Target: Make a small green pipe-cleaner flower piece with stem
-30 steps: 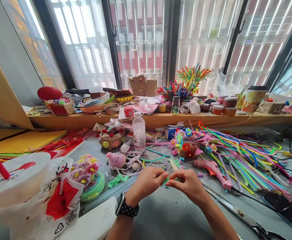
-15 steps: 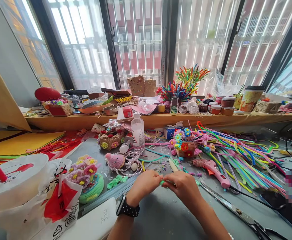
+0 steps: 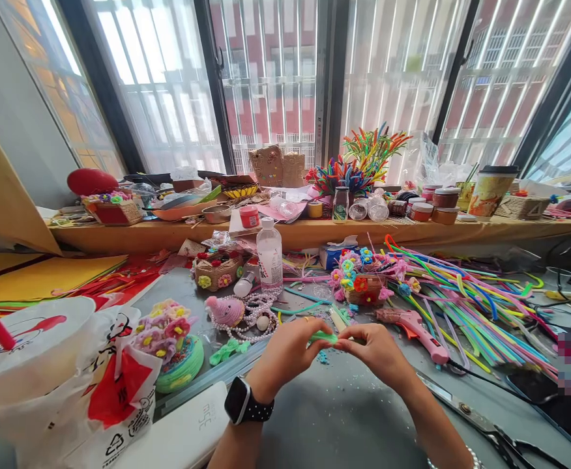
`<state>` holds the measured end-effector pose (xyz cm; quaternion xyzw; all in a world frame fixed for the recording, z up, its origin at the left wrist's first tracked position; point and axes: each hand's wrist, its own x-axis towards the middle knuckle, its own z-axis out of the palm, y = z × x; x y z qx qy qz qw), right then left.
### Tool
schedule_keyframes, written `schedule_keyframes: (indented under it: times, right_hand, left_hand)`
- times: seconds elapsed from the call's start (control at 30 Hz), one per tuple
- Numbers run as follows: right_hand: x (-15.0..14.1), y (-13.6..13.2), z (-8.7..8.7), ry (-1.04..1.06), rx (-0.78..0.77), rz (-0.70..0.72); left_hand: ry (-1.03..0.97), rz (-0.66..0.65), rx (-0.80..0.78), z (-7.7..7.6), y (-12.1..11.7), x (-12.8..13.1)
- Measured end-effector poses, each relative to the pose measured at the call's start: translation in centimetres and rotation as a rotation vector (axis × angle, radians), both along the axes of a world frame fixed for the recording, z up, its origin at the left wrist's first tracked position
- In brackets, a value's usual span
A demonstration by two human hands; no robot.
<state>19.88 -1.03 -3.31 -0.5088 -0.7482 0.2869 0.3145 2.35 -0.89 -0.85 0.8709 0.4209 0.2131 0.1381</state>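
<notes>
Between the fingertips of both hands is a light green pipe cleaner (image 3: 328,339), partly covered by the fingers. My left hand (image 3: 288,355), with a watch on its wrist, pinches one end. The other end is pinched by my right hand (image 3: 380,352). On the grey table just below the fingers lies a small blue piece of fuzz (image 3: 322,357). Light green bow-like pieces (image 3: 229,352) rest left of my left hand. A pink glue gun (image 3: 417,332) lies beyond my right hand, and large scissors (image 3: 466,409) are beside my right forearm.
Many coloured pipe cleaners (image 3: 481,326) spread at the right. A flower basket (image 3: 364,290), a bottle (image 3: 269,257) and bead strings (image 3: 261,319) stand or lie behind the hands. At the left are a green flower pot (image 3: 182,365), a white box (image 3: 188,423) and a bagged cup (image 3: 31,345).
Both hands have shifted slightly forward and right, and the left wrist has turned so the watch face shows. More of the green pipe cleaner is visible between the fingers.
</notes>
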Motion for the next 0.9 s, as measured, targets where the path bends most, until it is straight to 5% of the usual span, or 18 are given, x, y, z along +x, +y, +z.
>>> schedule_keyframes:
  times: [0.43,0.6,0.9]
  right_hand:
    - [-0.7,-0.3,0.1,-0.222,0.142,-0.039]
    - [-1.0,-0.5,-0.1,-0.297,0.281,-0.014]
    - [-1.0,-0.7,-0.2,-0.264,0.311,0.115]
  left_hand:
    - [0.176,0.155,0.138,-0.3,0.5,-0.3]
    - [0.033,0.129,-0.138,0.2,0.5,-0.9]
    - [-0.134,0.055,-0.605,0.2,1.0,-2.2]
